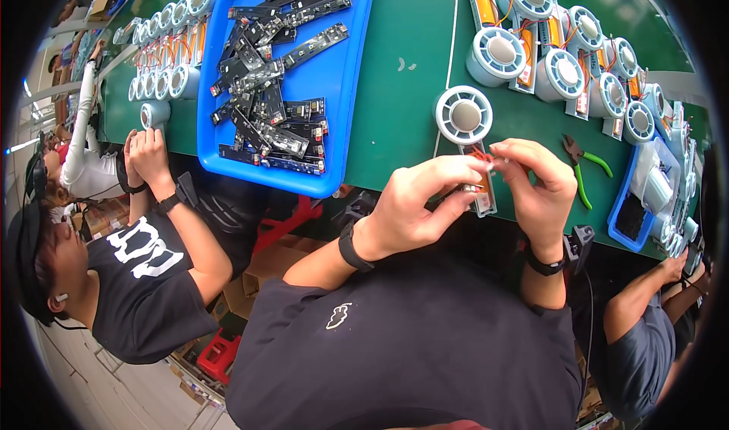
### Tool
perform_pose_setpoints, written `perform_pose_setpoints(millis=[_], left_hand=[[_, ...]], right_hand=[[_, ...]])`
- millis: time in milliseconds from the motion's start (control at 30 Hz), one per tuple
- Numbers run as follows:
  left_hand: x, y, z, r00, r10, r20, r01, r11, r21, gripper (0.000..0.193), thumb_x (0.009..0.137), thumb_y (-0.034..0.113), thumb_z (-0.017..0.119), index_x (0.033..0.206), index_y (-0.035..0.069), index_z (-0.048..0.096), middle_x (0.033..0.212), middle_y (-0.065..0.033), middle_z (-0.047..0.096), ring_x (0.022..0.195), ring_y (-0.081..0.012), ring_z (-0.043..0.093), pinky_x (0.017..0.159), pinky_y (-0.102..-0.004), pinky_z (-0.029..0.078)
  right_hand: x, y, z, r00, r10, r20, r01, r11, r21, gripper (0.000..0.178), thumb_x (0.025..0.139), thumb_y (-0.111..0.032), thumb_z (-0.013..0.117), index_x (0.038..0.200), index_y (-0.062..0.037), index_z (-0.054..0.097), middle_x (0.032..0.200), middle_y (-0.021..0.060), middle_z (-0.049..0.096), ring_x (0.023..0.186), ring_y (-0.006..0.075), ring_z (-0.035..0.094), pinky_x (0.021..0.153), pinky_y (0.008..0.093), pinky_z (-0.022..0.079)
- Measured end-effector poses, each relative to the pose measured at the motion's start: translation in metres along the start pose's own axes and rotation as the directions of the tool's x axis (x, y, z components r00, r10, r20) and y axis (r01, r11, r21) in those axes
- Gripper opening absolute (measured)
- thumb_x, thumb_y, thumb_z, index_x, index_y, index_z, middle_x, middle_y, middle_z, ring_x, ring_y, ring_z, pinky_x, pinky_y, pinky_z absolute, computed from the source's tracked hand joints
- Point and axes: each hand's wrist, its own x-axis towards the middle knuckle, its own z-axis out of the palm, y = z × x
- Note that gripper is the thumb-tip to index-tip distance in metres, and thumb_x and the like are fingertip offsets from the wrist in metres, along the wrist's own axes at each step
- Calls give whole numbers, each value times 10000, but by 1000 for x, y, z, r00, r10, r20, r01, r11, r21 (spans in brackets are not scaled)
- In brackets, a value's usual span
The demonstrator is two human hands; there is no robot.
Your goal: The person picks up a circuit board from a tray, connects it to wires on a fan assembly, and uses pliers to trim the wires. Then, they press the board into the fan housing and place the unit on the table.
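Note:
A light blue handheld fan [465, 115] with a grey round centre lies right in front of me, its open handle [488, 203] pointing my way. My left hand [421, 200] is closed in a pinch over that handle, on what looks like a small circuit board [471, 188]; only its end shows, the rest is hidden by my fingers. Thin red wires [480, 153] rise from the fan between my hands. With thumb and index finger my right hand [538, 181] pinches the wires' end, where a small pale tip shows.
A blue tray [343, 118] heaped with dark circuit boards stands to the left. Several fans with orange batteries [484, 6] stand at the right. Green-handled cutters [582, 172] lie beside a blue bin [629, 202]. People sit on both sides; one person's hands [148, 159] rest at the left table edge.

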Motion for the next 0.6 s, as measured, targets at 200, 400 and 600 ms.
perform_pose_setpoints(millis=[200,400,600], left_hand=[[6,-6,-2,999,44,7,-44,989,143,300,875,-113,698,1148,-6,633,1239,-227,696,908,-232,759,720,-283,618],[16,-8,2,992,125,-32,-112,954,279,305,837,-92,749,1110,5,655,1180,-228,720,950,-301,764,761,-312,620],[6,-8,-4,995,96,30,-101,961,257,306,809,-81,779,1084,9,676,1063,-187,751,961,-315,754,790,-341,620]], right_hand=[[0,0,4,909,417,-24,-376,842,387,153,890,114,697,1015,30,719,999,113,765,765,83,668,632,213,524],[4,1,8,990,120,72,-124,991,55,162,896,106,702,1040,34,690,985,100,766,724,74,664,614,205,519],[-5,8,7,940,321,115,-340,872,352,154,891,96,717,1032,40,694,927,104,766,709,75,664,594,192,507]])
